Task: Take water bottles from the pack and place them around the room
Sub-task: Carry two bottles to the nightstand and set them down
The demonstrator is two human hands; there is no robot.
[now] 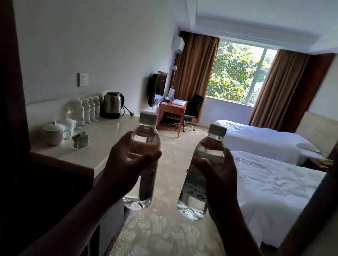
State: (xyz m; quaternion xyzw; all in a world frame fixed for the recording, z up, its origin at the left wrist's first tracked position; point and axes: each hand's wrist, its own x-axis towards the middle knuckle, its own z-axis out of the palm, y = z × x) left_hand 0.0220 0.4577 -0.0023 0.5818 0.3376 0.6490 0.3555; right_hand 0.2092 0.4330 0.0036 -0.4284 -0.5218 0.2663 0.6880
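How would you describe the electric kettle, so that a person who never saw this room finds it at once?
Start at the pale counter that runs along the left wall. A row of small water bottles stands at its back edge, against the wall, and the kettle stands at the far end of that row. It is the only shiny metal thing there, with a black lid, handle and base.
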